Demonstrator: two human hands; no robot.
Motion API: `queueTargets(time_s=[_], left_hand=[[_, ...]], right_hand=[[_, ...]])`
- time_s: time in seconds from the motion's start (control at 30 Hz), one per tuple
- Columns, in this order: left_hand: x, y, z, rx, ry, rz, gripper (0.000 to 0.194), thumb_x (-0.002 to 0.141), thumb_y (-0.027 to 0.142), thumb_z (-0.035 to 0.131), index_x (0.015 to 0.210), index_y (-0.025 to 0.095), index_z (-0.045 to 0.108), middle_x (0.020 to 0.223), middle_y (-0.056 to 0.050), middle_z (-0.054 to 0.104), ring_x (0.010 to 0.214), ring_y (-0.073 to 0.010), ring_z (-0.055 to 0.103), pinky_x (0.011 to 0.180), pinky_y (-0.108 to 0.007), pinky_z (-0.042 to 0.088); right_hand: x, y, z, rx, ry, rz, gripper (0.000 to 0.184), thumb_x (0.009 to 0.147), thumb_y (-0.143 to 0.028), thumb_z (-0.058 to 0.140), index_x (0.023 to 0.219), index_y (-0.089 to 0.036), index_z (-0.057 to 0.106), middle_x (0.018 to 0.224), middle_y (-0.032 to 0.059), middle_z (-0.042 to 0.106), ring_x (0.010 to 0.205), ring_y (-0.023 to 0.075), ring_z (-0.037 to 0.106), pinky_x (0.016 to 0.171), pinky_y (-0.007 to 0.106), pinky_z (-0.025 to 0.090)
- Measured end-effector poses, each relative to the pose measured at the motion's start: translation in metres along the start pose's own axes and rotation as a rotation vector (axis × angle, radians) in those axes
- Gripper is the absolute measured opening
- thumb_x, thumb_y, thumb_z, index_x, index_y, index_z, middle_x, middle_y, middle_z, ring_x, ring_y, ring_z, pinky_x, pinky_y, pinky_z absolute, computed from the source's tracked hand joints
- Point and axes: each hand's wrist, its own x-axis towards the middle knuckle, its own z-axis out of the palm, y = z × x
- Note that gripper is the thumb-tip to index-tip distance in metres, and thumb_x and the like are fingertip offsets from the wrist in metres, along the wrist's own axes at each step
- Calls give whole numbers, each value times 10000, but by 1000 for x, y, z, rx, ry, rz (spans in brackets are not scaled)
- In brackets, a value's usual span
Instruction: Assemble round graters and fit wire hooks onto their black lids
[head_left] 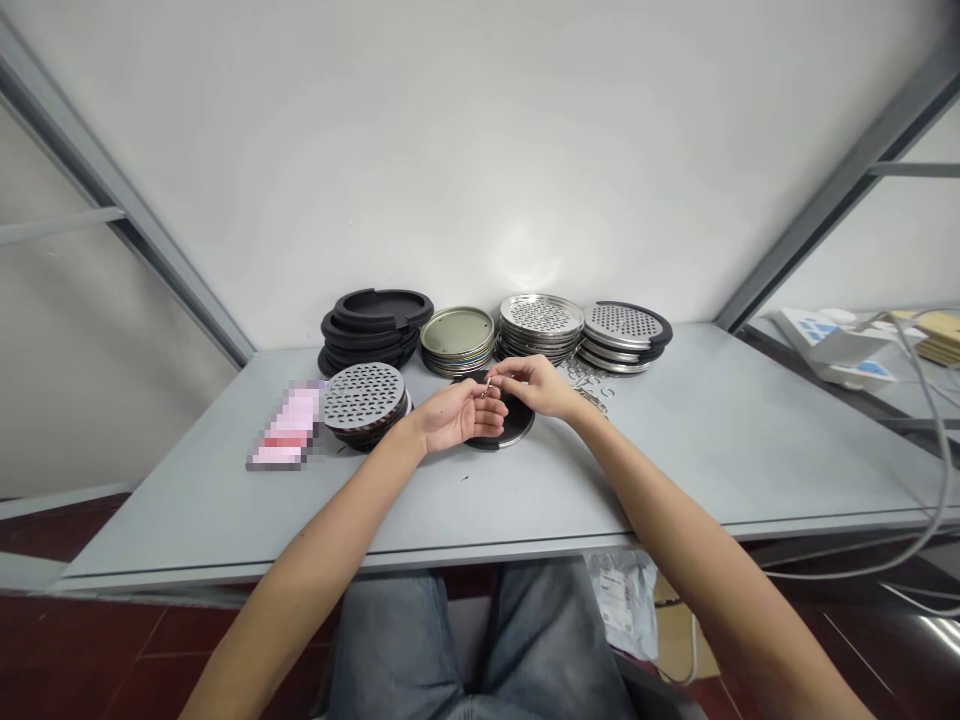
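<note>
Our jeans sit below the tabletop; at twelve o'clock, our left grip and right grip clench a small metal piece between them, just above a black disc.

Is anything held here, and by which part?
A small silver metal clip is pinched between the fingertips of the left hand and right hand; the exact part gripped is too small to tell.
</note>
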Motion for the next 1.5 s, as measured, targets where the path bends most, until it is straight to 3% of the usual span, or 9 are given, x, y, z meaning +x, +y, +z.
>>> queueTargets(time_s=[0.17, 0.37, 0.6, 0.9, 1.23, 1.5], left_hand=[[-1, -3, 5, 20, -11, -27, 254, 912, 146, 325, 750, 137, 520, 582, -21, 626, 440, -91, 583, 528, -217, 497], [0, -9, 11, 13, 60, -5, 268, 907, 142, 300, 702, 157, 472, 539, 2, 578, 396, -75, 527, 493, -202, 470], [1, -12, 10, -19, 28, 72, 246, 932, 143, 348, 807, 114, 558, 610, -34, 630, 453, -98, 576, 548, -237, 507], [-2, -11, 12, -17, -2, -17, 248, 893, 162, 330, 753, 129, 532, 611, -55, 635, 448, -113, 573, 532, -249, 493], [-3, -17, 24, 72, 160, 23, 279, 910, 189, 294, 657, 183, 412, 448, 39, 457, 322, -60, 330, 385, -179, 346], [-4, -19, 27, 75, 190, 47, 266, 896, 144, 299, 651, 185, 396, 429, 88, 306, 312, -42, 230, 353, -153, 241]], right_hand=[[-3, 0, 2, 102, -37, 39, 243, 792, -355, 609, 847, -150, 727, 777, 41, 714, 712, 191, 647, 676, 306, 514], [-5, 4, 4, 66, -29, 30, 222, 783, -313, 608, 838, -139, 734, 806, 47, 721, 745, 192, 649, 687, 290, 505], [-4, 7, 3, 149, -17, 70, 267, 788, -343, 617, 861, -107, 717, 755, 50, 707, 691, 170, 642, 672, 272, 509], [-6, 2, 3, 75, -22, 38, 243, 803, -315, 596, 855, -108, 713, 810, 61, 715, 736, 174, 648, 687, 265, 504], [-8, 4, 4, 32, -36, 18, 213, 792, -270, 598, 850, -112, 729, 767, 51, 715, 699, 161, 636, 654, 248, 490], [-8, 10, 5, 89, -66, 25, 231, 804, -280, 590, 871, -115, 737, 758, 55, 709, 684, 159, 622, 662, 265, 501]])
